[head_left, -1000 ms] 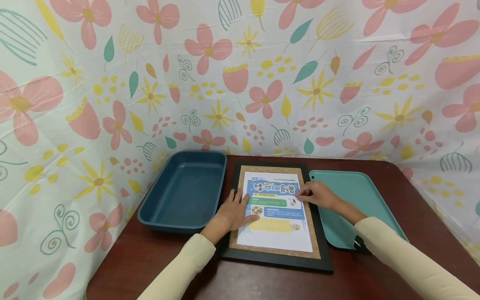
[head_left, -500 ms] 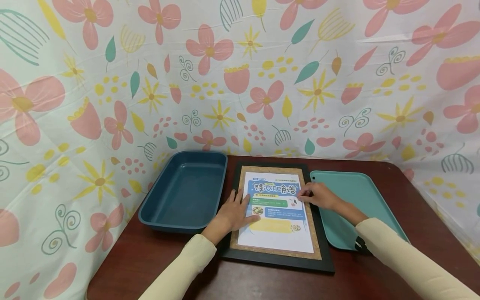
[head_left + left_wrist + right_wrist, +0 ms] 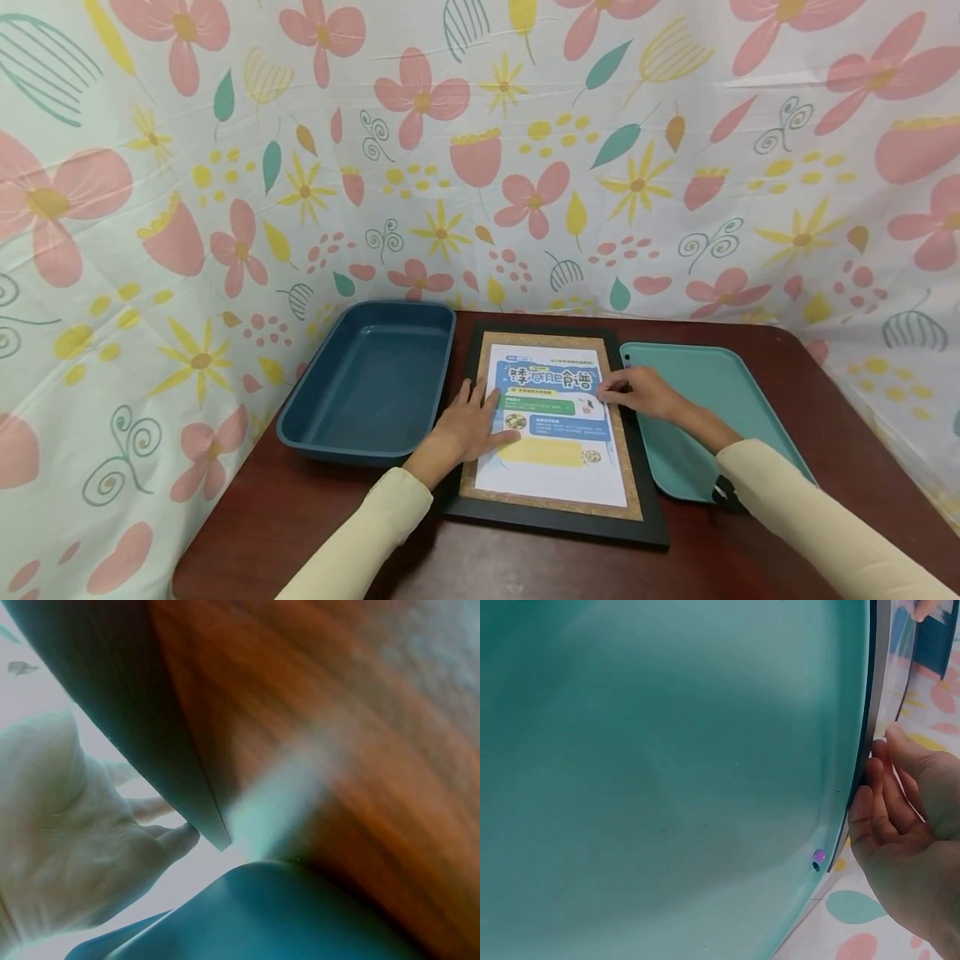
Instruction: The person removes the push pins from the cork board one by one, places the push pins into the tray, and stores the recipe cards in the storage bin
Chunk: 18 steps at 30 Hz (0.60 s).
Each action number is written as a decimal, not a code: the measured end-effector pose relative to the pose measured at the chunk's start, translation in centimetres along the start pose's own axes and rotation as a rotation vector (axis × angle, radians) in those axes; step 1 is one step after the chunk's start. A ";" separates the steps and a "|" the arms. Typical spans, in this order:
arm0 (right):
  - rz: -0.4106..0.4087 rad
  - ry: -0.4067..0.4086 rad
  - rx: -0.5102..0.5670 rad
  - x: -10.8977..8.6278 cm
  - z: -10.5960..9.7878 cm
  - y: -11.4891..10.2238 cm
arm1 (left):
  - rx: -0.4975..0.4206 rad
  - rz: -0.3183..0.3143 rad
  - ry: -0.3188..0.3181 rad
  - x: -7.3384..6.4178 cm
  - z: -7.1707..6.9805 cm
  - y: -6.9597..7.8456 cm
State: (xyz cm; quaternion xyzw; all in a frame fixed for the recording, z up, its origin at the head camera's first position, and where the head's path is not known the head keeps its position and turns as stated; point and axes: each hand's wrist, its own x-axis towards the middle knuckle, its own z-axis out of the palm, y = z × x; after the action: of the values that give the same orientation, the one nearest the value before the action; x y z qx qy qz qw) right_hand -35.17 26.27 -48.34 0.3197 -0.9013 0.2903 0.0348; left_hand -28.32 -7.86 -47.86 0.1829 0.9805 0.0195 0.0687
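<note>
A printed paper sheet (image 3: 551, 483) with blue, green and yellow blocks lies on a cork board (image 3: 540, 340) with a black frame (image 3: 555, 530). My left hand (image 3: 467, 425) rests on the sheet's left side, fingers spread; its palm shows in the left wrist view. At the sheet's right edge, my right hand (image 3: 637, 392) has thumb and fingertips pinched together. Something tiny and pin-like seems to be between them, mostly hidden by the fingers. In the right wrist view, a small round purple thing (image 3: 819, 856) sits by the hole in the corner of the teal tray (image 3: 667, 787).
A deep dark-blue tray (image 3: 367, 375) stands left of the board. The teal tray lies at the right, under my right forearm, with a black item (image 3: 724, 492) at its near edge. Floral cloth (image 3: 480, 167) hangs behind the brown table (image 3: 300, 533).
My right hand has shifted very slightly right at the sheet's edge, still pinching. The left hand stays in place. The head view has drifted a little.
</note>
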 end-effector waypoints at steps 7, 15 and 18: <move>-0.015 0.021 -0.004 0.0 0.1 0.0 | -0.005 0.004 0.005 -0.1 0.0 -0.1; 0.018 0.011 -0.008 0.2 0.1 -0.1 | 0.004 0.003 0.002 -0.1 0.0 -0.2; 0.013 0.009 -0.007 0.2 0.2 0.0 | 0.005 0.004 -0.001 -0.1 0.0 -0.2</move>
State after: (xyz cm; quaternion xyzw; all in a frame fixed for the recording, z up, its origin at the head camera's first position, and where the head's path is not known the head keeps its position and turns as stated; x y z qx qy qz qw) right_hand -35.29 26.02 -48.43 0.3122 -0.9042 0.2889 0.0382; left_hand -28.26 -8.07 -47.84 0.1852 0.9802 0.0171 0.0685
